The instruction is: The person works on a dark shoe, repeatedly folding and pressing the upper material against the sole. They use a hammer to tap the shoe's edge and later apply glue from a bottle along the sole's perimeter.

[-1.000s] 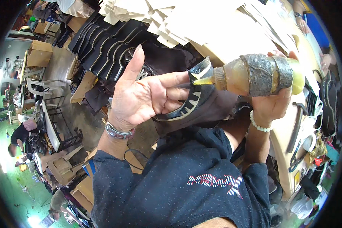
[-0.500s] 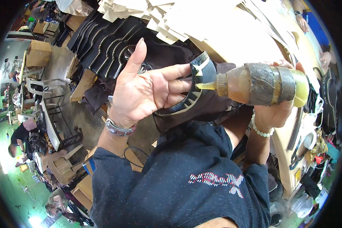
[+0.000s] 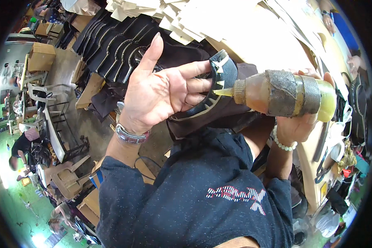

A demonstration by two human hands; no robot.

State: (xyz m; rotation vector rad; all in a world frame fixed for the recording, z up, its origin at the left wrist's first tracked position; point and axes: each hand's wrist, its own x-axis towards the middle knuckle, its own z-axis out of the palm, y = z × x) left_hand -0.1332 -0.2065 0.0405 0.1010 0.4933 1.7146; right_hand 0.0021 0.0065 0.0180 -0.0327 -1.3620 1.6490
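My right hand (image 3: 298,127) is wrapped round a squeeze bottle (image 3: 283,93) of yellowish liquid, bound with dark, worn tape and tilted on its side. Its thin nozzle (image 3: 223,92) points left and meets the curved, notched edge of a dark fabric or leather piece (image 3: 227,73). Pale wedge-shaped marks or notches run along that edge. My left hand (image 3: 157,93) lies palm up beneath the piece, thumb spread away and fingers stretched out. The edge covers its fingertips, and the piece rests over them.
Stacked dark cut pieces with pale curved edges (image 3: 115,45) lie at the far left. Pale sheets (image 3: 182,20) are heaped on the table's far side. At the far right show another person's hands (image 3: 354,63). A cardboard box (image 3: 41,56) and seated people are off to the left.
The bottle's nozzle has shifted slightly along the curved edge. My left hand and the dark piece have turned and risen a little.
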